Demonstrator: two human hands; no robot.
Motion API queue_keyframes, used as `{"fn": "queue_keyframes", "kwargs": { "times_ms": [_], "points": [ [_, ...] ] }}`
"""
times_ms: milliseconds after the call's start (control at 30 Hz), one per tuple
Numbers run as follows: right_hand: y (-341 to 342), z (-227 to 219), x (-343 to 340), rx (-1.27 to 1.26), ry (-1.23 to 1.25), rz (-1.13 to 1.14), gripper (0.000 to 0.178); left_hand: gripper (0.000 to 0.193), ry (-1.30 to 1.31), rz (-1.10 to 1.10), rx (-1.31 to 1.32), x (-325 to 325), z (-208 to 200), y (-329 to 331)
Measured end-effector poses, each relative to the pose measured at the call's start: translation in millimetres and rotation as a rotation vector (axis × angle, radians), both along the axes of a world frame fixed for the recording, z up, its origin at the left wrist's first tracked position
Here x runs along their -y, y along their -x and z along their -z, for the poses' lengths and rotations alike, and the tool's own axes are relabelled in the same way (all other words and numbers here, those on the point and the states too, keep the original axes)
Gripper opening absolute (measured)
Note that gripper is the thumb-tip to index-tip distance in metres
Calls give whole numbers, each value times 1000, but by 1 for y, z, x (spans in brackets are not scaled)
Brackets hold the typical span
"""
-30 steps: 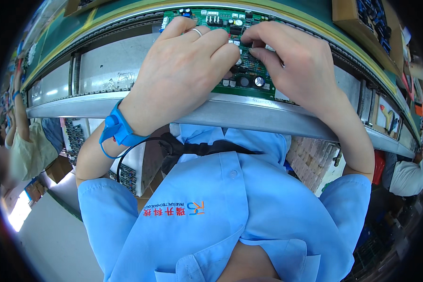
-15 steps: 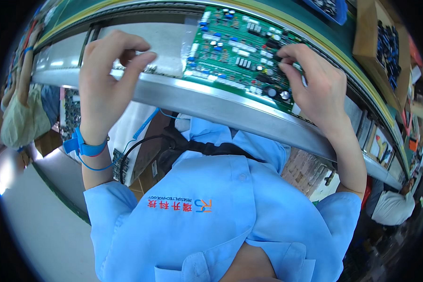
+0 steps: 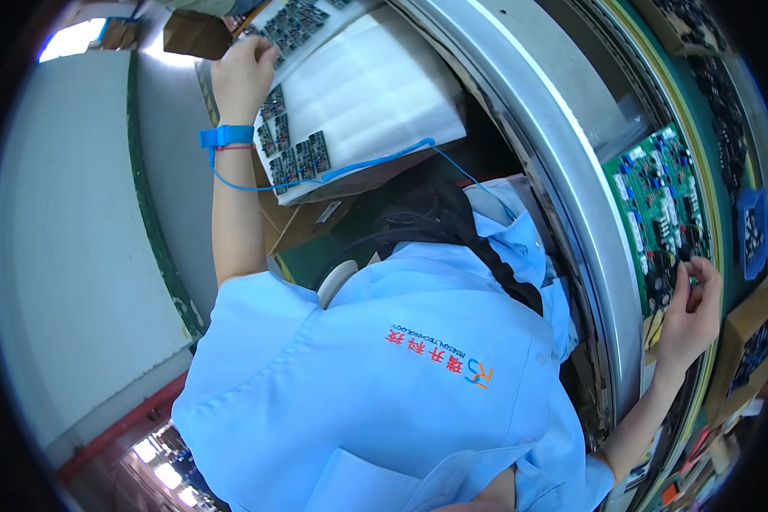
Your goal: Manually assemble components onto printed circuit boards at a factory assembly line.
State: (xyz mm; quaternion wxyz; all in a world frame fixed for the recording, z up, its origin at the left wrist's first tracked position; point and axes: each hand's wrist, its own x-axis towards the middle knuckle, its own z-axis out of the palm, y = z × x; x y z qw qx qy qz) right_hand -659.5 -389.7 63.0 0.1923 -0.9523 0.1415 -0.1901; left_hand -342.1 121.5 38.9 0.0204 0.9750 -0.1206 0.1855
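My left hand (image 3: 246, 75) is stretched out at the upper left, over small dark circuit boards (image 3: 292, 27) laid on white foam sheeting. Its fingers are curled together at the edge of those boards, and whatever they grip is hidden. A blue wrist strap (image 3: 227, 136) with a coiled cord (image 3: 375, 160) is on that wrist. On the right, my right hand (image 3: 693, 311) is at the near end of a large green circuit board (image 3: 648, 183) filled with components. Thumb and forefinger pinch close to a small black part; whether they hold it is unclear.
More small boards (image 3: 297, 162) lie on the near corner of the white foam stack (image 3: 375, 81). A metal rail (image 3: 584, 196) runs between me and the green board. Beyond it are a blue bin (image 3: 751, 235) and a cardboard box (image 3: 747, 350) of dark parts.
My view has turned to the left. My left hand has left the space above the rail and reached over to the small boards. My right hand remains at the green board.
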Motion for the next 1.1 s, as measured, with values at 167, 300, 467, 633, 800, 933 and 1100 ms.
{"fn": "queue_keyframes", "kwargs": {
  "times_ms": [167, 300, 467, 633, 800, 933, 1100],
  "points": [
    [4, -4, -3, 9, 91, 17, 19, 40, -274, -294, -728, -52, 83, 0],
    [0, -8, -5, -4, 74, 42, 18, 76, -254, -261, -995, -47, 150, 27],
    [-6, -10, -13, 38, 19, 33, 19, 74, -231, -309, -803, -81, 180, 47],
    [-1, -15, -10, 99, 53, 45, 19, 76, -131, -267, -697, -79, 192, 45],
    [-2, -7, -6, 163, 115, 24, 16, 61, 148, -148, -558, -85, 217, 46],
    [-3, -4, -2, 182, 139, -18, 19, 42, 403, -94, -606, -99, 229, 43],
    [-2, -4, 0, 188, 152, -41, 21, 35, 613, -175, -652, -91, 204, 45]
  ]
}}
